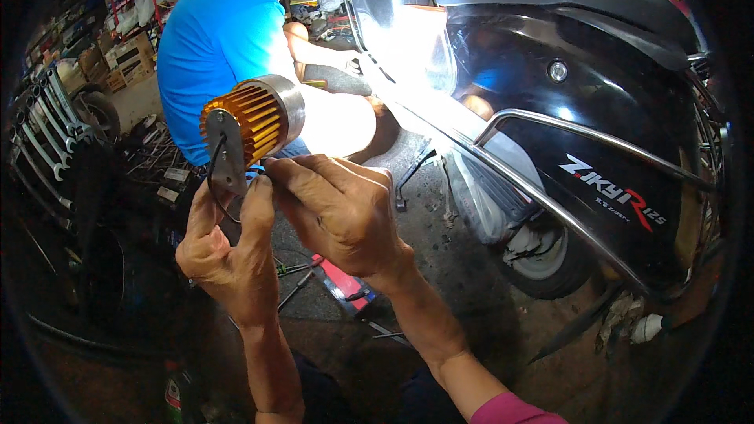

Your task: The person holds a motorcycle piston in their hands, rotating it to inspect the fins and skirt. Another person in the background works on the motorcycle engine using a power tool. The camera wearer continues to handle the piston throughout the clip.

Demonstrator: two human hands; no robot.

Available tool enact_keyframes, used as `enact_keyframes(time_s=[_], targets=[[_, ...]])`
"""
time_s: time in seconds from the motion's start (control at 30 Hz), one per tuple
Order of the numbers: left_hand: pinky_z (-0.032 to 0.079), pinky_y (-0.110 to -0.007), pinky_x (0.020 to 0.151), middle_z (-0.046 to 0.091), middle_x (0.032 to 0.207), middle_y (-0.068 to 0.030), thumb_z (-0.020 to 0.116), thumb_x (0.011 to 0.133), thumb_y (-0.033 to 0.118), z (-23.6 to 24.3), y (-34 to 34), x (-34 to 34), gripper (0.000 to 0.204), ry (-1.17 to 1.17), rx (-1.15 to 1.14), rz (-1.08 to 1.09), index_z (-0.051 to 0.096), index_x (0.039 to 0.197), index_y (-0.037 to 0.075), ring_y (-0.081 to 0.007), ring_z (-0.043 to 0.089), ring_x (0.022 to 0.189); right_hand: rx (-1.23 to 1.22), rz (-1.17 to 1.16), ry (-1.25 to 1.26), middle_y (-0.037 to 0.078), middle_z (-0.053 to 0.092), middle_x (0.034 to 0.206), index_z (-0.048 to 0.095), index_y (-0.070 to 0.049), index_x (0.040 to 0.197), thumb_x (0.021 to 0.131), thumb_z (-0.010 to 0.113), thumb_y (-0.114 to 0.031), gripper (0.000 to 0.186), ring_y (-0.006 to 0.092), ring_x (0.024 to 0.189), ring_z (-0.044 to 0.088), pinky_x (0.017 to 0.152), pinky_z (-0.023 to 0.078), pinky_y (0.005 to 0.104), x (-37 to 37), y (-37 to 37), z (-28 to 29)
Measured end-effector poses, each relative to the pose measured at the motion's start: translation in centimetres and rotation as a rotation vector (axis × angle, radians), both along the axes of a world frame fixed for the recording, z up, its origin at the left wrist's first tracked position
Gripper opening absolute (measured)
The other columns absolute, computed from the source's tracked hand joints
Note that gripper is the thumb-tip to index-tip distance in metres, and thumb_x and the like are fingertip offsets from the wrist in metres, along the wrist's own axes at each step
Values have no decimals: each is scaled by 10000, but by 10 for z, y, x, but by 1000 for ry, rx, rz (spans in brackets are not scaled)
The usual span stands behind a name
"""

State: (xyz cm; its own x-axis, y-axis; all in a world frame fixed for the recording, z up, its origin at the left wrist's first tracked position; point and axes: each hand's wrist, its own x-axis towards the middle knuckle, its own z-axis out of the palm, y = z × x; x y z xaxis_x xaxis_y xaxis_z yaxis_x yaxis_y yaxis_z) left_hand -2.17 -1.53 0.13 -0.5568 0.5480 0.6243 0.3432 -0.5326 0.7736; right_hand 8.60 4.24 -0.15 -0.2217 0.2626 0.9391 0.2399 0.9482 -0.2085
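Observation:
A lamp with gold cooling fins and a silver rim is held up in front of me, and bright light falls on the scooter beyond it. A flat grey metal bracket is fixed to its back. My left hand grips the lower end of this bracket between thumb and fingers. The closed fingertips of my right hand meet beside the left thumb, pinching a thin dark wire by the lamp's underside. A bit of blue shows there; the fingers partly hide it.
A person in a blue shirt crouches ahead, beside a black scooter with a chrome side guard. Several wrenches hang at the left. Below my hands, a red flat package and tools lie on the floor. A green bottle stands lower left.

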Motion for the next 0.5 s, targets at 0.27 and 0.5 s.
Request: enact_keyframes(time_s=[0.27, 0.5], targets=[[463, -279, 836, 679, 934, -86, 684, 773, -28, 7, -14, -6, 210, 104, 18, 97, 655, 980, -56, -139, 624, 843, 31, 25, 14, 159, 678, 811, 652, 57, 989, 713, 719, 26, 285, 251, 657, 680, 538, 532, 305, -6, -9, 6], [467, -292, 849, 678, 936, -97, 710, 751, -21, 15, -29, -8, 258, 63, -32, 160, 644, 996, -68, -149, 627, 861, 72, 40, 33, 159, 674, 794, 652, 63, 984, 702, 730, 26, 295, 259, 654, 684, 538, 541, 317, -14, -17, 10]])
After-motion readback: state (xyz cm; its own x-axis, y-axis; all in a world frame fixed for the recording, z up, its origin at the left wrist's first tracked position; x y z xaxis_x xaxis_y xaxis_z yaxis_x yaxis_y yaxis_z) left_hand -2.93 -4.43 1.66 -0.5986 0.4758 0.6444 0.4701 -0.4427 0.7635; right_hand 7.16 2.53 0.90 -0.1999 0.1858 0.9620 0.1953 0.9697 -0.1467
